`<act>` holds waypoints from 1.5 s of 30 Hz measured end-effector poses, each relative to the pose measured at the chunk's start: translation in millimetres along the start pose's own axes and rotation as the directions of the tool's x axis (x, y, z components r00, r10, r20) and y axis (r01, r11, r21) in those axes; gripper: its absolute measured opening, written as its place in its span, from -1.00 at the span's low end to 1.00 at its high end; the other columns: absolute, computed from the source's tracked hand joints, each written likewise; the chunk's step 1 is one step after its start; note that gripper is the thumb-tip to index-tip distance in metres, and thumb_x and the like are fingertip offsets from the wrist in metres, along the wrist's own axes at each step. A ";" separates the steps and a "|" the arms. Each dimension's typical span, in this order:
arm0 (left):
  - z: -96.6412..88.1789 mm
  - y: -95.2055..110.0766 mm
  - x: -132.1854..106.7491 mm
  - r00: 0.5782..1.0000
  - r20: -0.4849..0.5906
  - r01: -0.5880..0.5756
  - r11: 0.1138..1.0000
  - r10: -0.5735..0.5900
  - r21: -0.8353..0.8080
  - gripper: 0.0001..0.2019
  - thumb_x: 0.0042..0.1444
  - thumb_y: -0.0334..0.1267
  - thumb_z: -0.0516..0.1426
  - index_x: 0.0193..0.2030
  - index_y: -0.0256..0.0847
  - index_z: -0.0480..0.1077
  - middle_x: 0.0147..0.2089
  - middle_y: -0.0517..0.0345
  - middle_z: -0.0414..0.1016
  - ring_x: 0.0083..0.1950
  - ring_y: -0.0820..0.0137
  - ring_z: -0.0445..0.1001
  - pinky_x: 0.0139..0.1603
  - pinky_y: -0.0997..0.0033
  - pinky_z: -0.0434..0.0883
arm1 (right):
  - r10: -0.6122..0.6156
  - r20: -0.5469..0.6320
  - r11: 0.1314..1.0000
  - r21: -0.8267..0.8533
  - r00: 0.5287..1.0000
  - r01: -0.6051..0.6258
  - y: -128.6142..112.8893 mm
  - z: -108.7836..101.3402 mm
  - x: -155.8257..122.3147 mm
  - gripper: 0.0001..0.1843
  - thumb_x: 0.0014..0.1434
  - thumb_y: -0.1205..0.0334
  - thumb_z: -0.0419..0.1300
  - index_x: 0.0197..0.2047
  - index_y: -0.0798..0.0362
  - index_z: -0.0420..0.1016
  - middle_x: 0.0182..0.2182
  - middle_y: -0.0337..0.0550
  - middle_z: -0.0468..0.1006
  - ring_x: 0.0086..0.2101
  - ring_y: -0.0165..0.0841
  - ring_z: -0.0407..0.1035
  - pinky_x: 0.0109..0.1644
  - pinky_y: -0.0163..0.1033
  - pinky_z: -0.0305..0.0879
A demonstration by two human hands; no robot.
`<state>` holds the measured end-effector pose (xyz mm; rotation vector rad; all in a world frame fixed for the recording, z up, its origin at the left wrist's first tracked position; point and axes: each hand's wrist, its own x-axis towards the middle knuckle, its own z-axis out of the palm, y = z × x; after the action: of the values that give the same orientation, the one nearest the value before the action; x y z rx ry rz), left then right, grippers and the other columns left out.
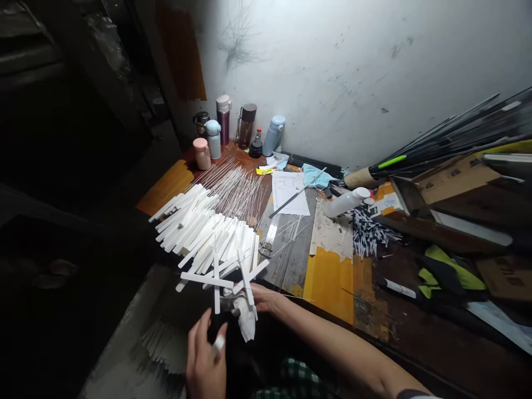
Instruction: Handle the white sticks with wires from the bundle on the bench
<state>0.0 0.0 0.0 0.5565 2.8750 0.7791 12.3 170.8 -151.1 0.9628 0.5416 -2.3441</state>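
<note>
My left hand (204,354) is low at the front, fingers curled around a dark object with a white strip against it. My right hand (261,299) reaches in from the right at the table's front edge and holds a crumpled white cloth (246,320) with a white strip (247,285) sticking up from it. Just beyond both hands lies a big heap of flat white strips (208,233), fanned out over the table's left part. Behind the heap lie several thin white rods (241,185).
Several flasks and bottles (224,130) stand at the back by the wall. A sheet of paper (290,191), a metal ruler (270,233), a white bottle on its side (344,202), a marker (397,288), and dark long rods (449,138) with cardboard fill the right side.
</note>
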 end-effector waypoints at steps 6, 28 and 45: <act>36.2 68.9 84.9 0.867 0.498 -0.181 0.923 -0.012 0.339 -0.60 0.24 -0.21 0.12 0.22 -0.01 0.28 0.19 0.01 0.31 -0.20 0.31 0.56 -0.44 0.42 0.35 | -0.122 0.006 0.992 0.015 0.993 0.121 -3.7 12.3 -30.5 -0.77 -0.17 0.31 0.43 -0.43 0.22 0.52 -0.60 -0.21 0.49 -0.53 -0.42 0.41 -0.33 -0.32 0.33; 25.8 84.9 160.9 0.622 0.782 -0.475 0.807 0.026 0.351 -0.76 0.25 -0.35 0.02 -0.01 -0.05 0.42 0.01 0.11 0.50 0.00 0.25 0.49 -0.19 0.36 0.32 | -0.422 -0.303 0.900 -0.255 0.855 0.353 -54.3 25.9 -60.2 -0.71 0.06 0.02 0.19 -0.37 0.09 0.36 -0.52 -0.29 0.38 -0.45 -0.43 0.27 -0.39 -0.36 0.12; 60.5 89.7 234.8 0.768 0.640 -0.266 0.895 -0.027 0.357 -0.63 0.25 -0.11 0.04 0.12 -0.26 0.22 -0.07 -0.17 0.53 -0.09 0.09 0.50 -0.25 0.27 0.32 | -0.657 -0.401 0.683 -0.675 0.638 0.279 -59.8 49.8 -50.1 -0.62 0.35 0.06 -0.15 -0.27 0.04 0.40 -0.33 -0.14 0.51 -0.29 -0.30 0.37 -0.22 -0.26 0.17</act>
<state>-176.9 188.3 -9.3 0.8649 2.3550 -0.0812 -20.2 206.3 -72.1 1.4055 1.8799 -1.9860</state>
